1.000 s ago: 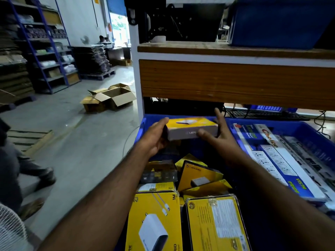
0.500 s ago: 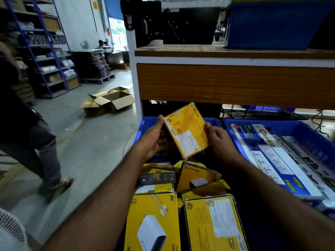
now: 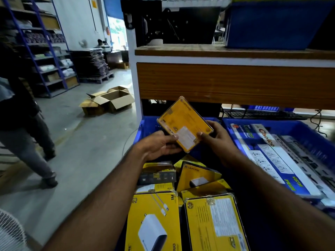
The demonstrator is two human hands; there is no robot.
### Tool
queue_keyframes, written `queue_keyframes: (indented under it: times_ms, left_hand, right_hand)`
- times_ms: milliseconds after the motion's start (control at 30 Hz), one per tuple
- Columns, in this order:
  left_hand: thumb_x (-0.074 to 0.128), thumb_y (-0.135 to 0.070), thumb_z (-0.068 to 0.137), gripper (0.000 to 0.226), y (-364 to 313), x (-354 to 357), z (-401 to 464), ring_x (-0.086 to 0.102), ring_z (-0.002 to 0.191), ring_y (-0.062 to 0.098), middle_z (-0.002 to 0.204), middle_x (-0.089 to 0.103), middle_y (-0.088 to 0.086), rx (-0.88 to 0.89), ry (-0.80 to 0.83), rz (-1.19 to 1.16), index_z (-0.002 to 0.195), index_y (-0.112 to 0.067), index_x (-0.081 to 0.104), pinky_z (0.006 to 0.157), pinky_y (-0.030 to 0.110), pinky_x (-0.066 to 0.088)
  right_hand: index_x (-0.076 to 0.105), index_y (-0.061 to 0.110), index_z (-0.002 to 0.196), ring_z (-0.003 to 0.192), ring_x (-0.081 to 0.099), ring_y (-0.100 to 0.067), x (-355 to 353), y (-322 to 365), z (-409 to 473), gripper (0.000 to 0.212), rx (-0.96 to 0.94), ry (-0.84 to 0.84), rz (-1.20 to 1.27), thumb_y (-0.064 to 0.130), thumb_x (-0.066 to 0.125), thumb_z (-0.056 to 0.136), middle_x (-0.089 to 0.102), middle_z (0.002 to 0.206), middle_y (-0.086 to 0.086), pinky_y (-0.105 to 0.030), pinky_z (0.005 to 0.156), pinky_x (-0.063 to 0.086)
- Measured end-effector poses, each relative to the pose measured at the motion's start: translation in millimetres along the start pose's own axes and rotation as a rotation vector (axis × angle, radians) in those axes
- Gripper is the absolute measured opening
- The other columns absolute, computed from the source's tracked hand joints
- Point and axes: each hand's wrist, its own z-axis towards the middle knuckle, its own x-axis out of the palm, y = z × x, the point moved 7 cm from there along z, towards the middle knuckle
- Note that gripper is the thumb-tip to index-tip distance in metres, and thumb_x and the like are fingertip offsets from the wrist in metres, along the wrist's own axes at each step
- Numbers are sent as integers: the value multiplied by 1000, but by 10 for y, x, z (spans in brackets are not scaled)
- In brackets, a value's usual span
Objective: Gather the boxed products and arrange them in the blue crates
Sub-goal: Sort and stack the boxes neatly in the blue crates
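Both hands hold a flat yellow product box (image 3: 183, 122) tilted over the far end of a blue crate (image 3: 145, 124), its printed back with a white label facing me. My left hand (image 3: 157, 144) grips its lower left edge, thumb on the face. My right hand (image 3: 216, 137) pinches its lower right corner. Below them the crate holds several yellow boxes, among them a charger box (image 3: 154, 221) and a label-side-up box (image 3: 213, 223). A second blue crate (image 3: 308, 131) on the right holds long white and blue power strip boxes (image 3: 268, 160).
A wooden shelf front (image 3: 235, 84) hangs just above the crates, with a blue bin (image 3: 277, 24) on top. A person's legs (image 3: 30, 142) are on the floor at left. Open cardboard cartons (image 3: 110, 101) lie on the floor beyond. A white fan grille (image 3: 9, 232) shows bottom left.
The yellow box was turned from edge-on to back-facing, then tilted further and lowered slightly. The person at left walked closer along the floor.
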Motion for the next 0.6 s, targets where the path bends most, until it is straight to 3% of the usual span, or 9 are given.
queue_keyframes:
  times_ms: [33,100,167,200,267,333,467,533,600]
  left_hand:
    - [56,-15,97,30,68,-13,11,62,115,31,126,64,12,-39,-2,104,126,-12,54,96,46,52]
    - [57,-39,95,36,204,-58,34,62,110,26,122,65,6,-123,-35,583,125,-21,57,96,47,52]
    - [49,-67,86,62,320,-28,29,59,109,21,124,62,3,-196,-39,1043,131,-25,53,96,44,50]
    - [44,-75,82,73,362,25,30,56,115,22,133,56,4,-212,-35,1135,136,-25,49,98,43,47]
    - [36,-73,88,76,378,227,13,50,121,22,144,47,7,-181,-9,1207,142,-19,43,98,36,41]
    - [31,-62,97,65,380,444,-34,50,119,24,143,48,10,-151,56,1233,141,-16,44,93,32,37]
    - [35,-50,101,46,478,601,-35,47,115,17,135,51,3,-166,203,1141,136,-23,45,94,30,34]
    - [37,-56,98,49,517,539,-5,46,122,19,141,48,3,-201,231,1235,131,-22,48,98,33,33]
    - [43,-61,94,62,545,478,23,45,127,23,145,46,3,-268,243,1332,139,-20,45,100,32,35]
  right_hand:
    - [49,15,132,111,61,-21,-35,38,11,43,-50,-36,-97,13,63,92,61,121,-4,-42,94,53]
    - [51,17,129,109,59,-19,-99,152,55,42,-201,-101,-329,10,64,90,60,121,-2,-40,91,53]
    - [51,18,128,108,59,-20,-72,245,130,44,-309,-106,-496,7,63,88,60,121,-4,-39,88,52]
    - [52,16,128,108,59,-21,-32,265,181,44,-334,-89,-557,7,63,87,60,122,-6,-38,89,52]
    - [54,12,128,110,58,-23,68,253,304,42,-344,-51,-686,9,65,88,61,122,-9,-32,90,48]
    - [54,10,127,109,57,-26,192,168,425,42,-323,-5,-793,9,66,86,59,120,-13,-30,88,44]
    - [53,11,125,106,56,-35,410,-112,649,41,-201,89,-866,7,61,86,54,118,-19,-40,90,48]
    - [52,13,127,107,57,-33,493,-212,721,42,-153,114,-856,7,61,87,54,120,-17,-41,92,50]
    - [53,14,125,107,58,-31,551,-280,794,42,-130,107,-851,10,65,85,55,119,-16,-37,90,50]
